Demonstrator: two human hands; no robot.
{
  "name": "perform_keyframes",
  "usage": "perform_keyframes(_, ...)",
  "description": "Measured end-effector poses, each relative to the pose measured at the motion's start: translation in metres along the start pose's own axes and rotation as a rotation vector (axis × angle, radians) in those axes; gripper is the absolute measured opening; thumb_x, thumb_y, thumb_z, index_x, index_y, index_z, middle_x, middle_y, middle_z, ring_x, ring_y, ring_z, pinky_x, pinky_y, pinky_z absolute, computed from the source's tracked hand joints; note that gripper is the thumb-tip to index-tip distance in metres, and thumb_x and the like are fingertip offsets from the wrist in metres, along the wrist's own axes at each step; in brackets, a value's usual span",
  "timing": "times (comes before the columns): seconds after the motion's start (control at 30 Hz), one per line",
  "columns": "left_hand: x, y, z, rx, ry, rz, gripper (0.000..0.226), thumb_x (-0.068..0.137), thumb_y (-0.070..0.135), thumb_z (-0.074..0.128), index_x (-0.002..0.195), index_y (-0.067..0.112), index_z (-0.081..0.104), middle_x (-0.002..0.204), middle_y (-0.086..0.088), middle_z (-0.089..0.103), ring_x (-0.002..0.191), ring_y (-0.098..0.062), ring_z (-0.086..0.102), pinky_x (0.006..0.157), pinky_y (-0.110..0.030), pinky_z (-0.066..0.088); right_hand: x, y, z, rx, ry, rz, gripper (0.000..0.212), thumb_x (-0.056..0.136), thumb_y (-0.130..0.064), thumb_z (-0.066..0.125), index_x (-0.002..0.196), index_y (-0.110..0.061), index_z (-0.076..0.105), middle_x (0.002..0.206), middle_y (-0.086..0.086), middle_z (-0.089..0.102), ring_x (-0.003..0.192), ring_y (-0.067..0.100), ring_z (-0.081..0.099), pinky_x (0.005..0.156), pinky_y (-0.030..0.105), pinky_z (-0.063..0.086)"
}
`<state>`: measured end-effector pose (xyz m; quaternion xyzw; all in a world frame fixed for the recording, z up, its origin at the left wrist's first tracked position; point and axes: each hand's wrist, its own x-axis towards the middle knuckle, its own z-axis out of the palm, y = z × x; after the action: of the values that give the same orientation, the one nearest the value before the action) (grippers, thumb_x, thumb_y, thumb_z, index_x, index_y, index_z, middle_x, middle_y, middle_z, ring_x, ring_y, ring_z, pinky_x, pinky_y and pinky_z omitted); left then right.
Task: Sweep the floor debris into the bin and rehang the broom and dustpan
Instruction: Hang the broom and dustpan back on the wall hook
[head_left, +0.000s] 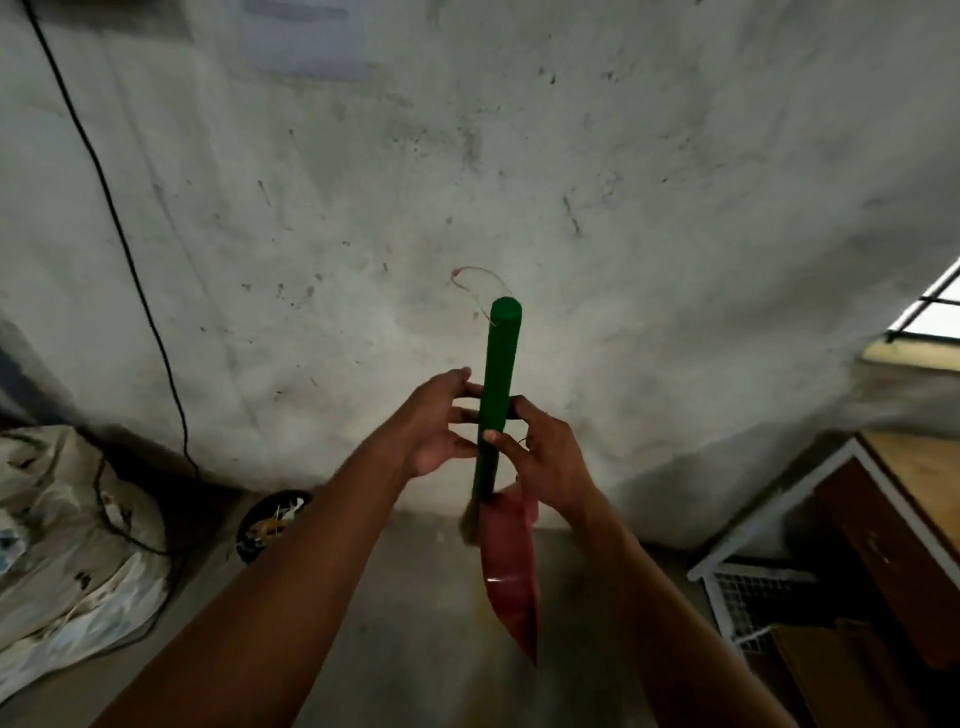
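A broom with a green handle (497, 364) stands upright in front of a stained white wall. My right hand (545, 457) grips the handle low down, thumb across its front. My left hand (436, 421) is at the handle's left side, its fingertips touching it. A thin string loop (480, 283) runs from the handle's top up toward a small reddish mark on the wall. Below my right hand hangs a red dustpan (511, 577), edge-on, with straw bristles (470, 525) showing beside it. How the dustpan is held is hidden.
A black bin (270, 525) with scraps inside sits on the floor at the wall's foot, left of my arms. Pale sacks (67, 535) lie at far left under a black cable (119, 234). A wooden cabinet (893, 530) and white wire rack (753, 592) stand at right.
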<state>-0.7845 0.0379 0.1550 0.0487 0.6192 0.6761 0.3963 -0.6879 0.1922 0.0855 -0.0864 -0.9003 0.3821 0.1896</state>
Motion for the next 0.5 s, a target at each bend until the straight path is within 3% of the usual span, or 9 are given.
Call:
perform_keyframes(0.1, -0.009, 0.037, 0.038, 0.053, -0.074, 0.041, 0.06, 0.103, 0.063, 0.047, 0.126, 0.011, 0.067, 0.123, -0.022, 0.07, 0.11, -0.044, 0.07, 0.097, -0.056, 0.057, 0.0, 0.006, -0.041, -0.036, 0.075, 0.017, 0.033, 0.099, -0.053, 0.064, 0.127, -0.037, 0.063, 0.121, -0.019, 0.072, 0.06, 0.0, 0.059, 0.057, 0.018, 0.039)
perform_keyframes(0.23, -0.03, 0.084, 0.1, 0.11, -0.102, 0.198, 0.068, 0.1, 0.072, 0.042, 0.126, 0.015, 0.069, 0.124, -0.017, 0.071, 0.11, -0.039, 0.072, 0.097, -0.056, 0.057, -0.002, 0.013, -0.099, -0.053, 0.163, 0.031, 0.034, 0.097, -0.055, 0.065, 0.127, -0.038, 0.063, 0.119, -0.021, 0.072, 0.06, 0.0, 0.059, 0.06, 0.024, 0.044)
perform_keyframes(0.37, -0.051, 0.123, 0.162, 0.128, -0.074, 0.402, 0.066, 0.101, 0.072, 0.039, 0.121, 0.017, 0.07, 0.115, -0.01, 0.076, 0.107, -0.032, 0.074, 0.094, -0.052, 0.059, -0.009, 0.013, -0.146, -0.153, 0.198, 0.059, 0.035, 0.096, -0.062, 0.062, 0.124, -0.041, 0.061, 0.12, -0.025, 0.071, 0.066, -0.003, 0.061, 0.059, 0.025, 0.043)
perform_keyframes(0.5, -0.066, 0.148, 0.217, 0.236, 0.013, 0.571, 0.045, 0.104, 0.056, 0.052, 0.113, 0.016, 0.071, 0.111, -0.007, 0.075, 0.105, -0.028, 0.072, 0.09, -0.045, 0.062, -0.025, 0.017, -0.181, -0.206, 0.17, 0.05, 0.035, 0.095, -0.066, 0.06, 0.122, -0.043, 0.058, 0.122, -0.026, 0.071, 0.068, 0.001, 0.064, 0.062, 0.028, 0.05)
